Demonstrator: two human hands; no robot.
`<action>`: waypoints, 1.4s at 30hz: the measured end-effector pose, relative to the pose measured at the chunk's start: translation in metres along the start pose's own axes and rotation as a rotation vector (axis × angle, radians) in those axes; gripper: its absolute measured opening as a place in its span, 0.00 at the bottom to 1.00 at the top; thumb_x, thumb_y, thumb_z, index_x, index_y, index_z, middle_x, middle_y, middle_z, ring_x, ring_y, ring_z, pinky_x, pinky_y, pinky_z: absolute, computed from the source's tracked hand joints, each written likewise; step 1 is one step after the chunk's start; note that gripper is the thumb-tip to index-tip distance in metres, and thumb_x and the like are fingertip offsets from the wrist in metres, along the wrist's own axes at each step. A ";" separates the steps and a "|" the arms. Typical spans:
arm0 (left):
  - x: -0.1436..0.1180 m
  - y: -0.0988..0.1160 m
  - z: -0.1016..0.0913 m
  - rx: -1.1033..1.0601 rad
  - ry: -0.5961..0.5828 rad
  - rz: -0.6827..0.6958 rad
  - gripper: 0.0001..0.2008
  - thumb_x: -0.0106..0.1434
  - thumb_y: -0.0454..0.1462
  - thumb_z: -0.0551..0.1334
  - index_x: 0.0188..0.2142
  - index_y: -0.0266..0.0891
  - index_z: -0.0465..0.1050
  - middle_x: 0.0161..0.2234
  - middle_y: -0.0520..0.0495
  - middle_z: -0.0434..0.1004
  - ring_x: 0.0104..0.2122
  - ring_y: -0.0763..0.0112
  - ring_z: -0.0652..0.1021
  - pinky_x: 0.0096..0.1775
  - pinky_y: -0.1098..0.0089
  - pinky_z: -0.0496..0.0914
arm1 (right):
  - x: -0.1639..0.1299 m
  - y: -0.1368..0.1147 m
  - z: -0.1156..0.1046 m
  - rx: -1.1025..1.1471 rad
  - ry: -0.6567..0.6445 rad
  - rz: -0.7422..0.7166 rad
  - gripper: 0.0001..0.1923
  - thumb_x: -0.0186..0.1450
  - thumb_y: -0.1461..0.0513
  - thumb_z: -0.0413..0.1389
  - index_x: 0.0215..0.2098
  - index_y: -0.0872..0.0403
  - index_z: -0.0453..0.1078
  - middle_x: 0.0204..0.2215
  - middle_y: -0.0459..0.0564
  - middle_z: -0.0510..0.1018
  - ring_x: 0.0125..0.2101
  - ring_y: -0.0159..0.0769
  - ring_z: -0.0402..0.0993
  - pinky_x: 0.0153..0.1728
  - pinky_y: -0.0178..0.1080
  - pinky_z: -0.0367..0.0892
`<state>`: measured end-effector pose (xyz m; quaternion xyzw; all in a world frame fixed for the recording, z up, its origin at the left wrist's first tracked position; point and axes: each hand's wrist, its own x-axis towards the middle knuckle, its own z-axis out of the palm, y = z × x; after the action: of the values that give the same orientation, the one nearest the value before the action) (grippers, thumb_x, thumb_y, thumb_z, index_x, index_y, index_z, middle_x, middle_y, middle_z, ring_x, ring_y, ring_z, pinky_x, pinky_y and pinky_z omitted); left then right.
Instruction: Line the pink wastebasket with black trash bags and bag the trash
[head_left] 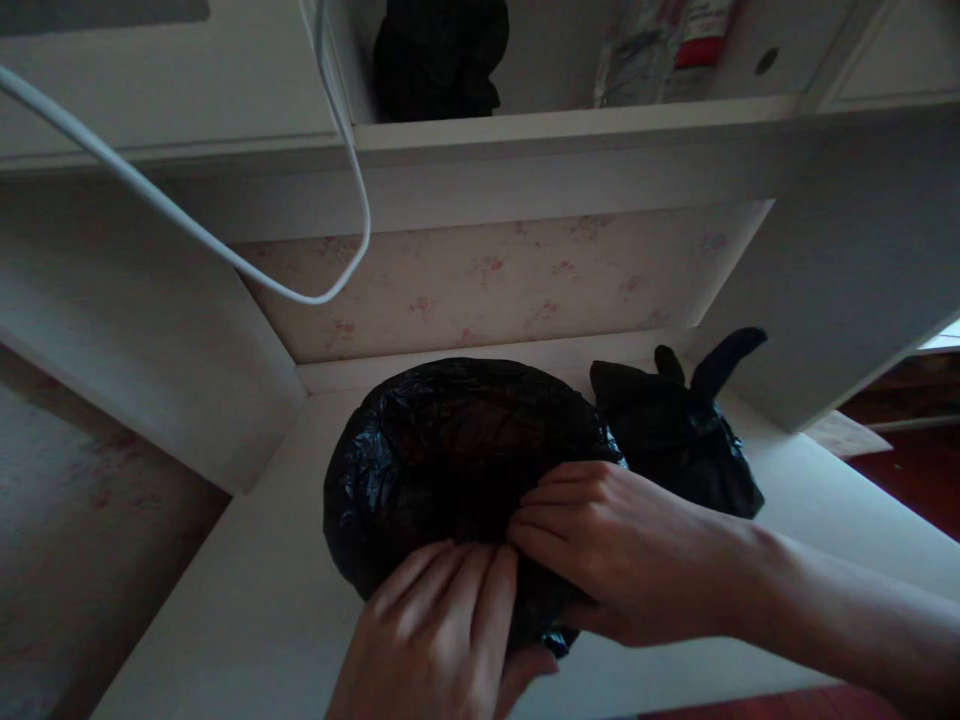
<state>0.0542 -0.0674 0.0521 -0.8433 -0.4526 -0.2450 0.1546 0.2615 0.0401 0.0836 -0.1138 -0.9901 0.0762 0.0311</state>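
A black plastic bin bag [375, 455] lines a round bin, its edge folded over the rim; the bin itself is hidden beneath the plastic. My left hand [442, 625] grips the bag at the near rim, fingers over the inside and thumb outside. To its right, my right hand [592, 550] is closed on the same rim, with its fingertips reaching inward. Both hands almost meet at the front right of the opening. The inside of the bag is dark.
A tied black bag [675, 430] sits behind the bin to the right. Overhead, a shelf [570, 125] holds a black bundle [442, 55] and a red-and-white package [701, 35]. A white cable [300, 297] loops down at upper left. Side panels [847, 250] flank the white surface [262, 600].
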 end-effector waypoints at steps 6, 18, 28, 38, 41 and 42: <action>-0.007 -0.008 0.010 -0.026 -0.118 -0.040 0.16 0.60 0.25 0.57 0.41 0.39 0.80 0.27 0.51 0.83 0.23 0.62 0.82 0.26 0.64 0.75 | -0.002 0.001 0.009 -0.178 -0.140 0.074 0.06 0.69 0.63 0.57 0.34 0.54 0.73 0.24 0.49 0.80 0.23 0.39 0.74 0.23 0.44 0.48; -0.028 -0.078 -0.029 -0.024 -0.257 0.020 0.29 0.59 0.22 0.57 0.49 0.55 0.82 0.56 0.59 0.84 0.54 0.63 0.82 0.66 0.49 0.64 | -0.011 -0.010 -0.011 0.087 -0.074 0.019 0.39 0.66 0.48 0.67 0.68 0.57 0.67 0.49 0.60 0.85 0.49 0.52 0.81 0.49 0.49 0.70; -0.003 -0.013 -0.011 -0.044 -0.019 0.098 0.24 0.80 0.52 0.49 0.53 0.39 0.77 0.45 0.52 0.88 0.43 0.68 0.85 0.48 0.65 0.76 | 0.002 0.004 0.009 -0.085 -0.077 0.036 0.06 0.70 0.60 0.62 0.39 0.56 0.77 0.32 0.52 0.85 0.32 0.41 0.80 0.30 0.41 0.62; -0.009 -0.017 0.009 -0.120 -0.145 -0.021 0.13 0.60 0.24 0.57 0.32 0.44 0.74 0.25 0.54 0.79 0.23 0.62 0.80 0.29 0.61 0.71 | 0.007 -0.011 0.001 -0.179 -0.263 0.151 0.13 0.74 0.55 0.57 0.36 0.54 0.76 0.31 0.53 0.84 0.32 0.48 0.83 0.26 0.44 0.56; -0.011 -0.025 0.003 -0.166 -0.209 -0.032 0.13 0.56 0.23 0.59 0.31 0.45 0.73 0.26 0.55 0.80 0.25 0.62 0.81 0.30 0.62 0.70 | 0.008 -0.012 -0.006 -0.073 -0.277 0.142 0.16 0.73 0.50 0.59 0.41 0.55 0.77 0.34 0.54 0.85 0.36 0.50 0.84 0.29 0.44 0.64; -0.011 -0.031 -0.001 -0.190 -0.253 -0.032 0.14 0.56 0.23 0.59 0.31 0.45 0.74 0.27 0.56 0.81 0.26 0.63 0.81 0.31 0.63 0.69 | 0.007 -0.011 -0.008 -0.031 -0.258 0.119 0.16 0.71 0.49 0.61 0.43 0.55 0.77 0.36 0.53 0.86 0.38 0.50 0.84 0.32 0.45 0.68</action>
<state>0.0233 -0.0587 0.0482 -0.8709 -0.4568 -0.1812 0.0120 0.2529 0.0320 0.0938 -0.1622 -0.9784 0.0767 -0.1025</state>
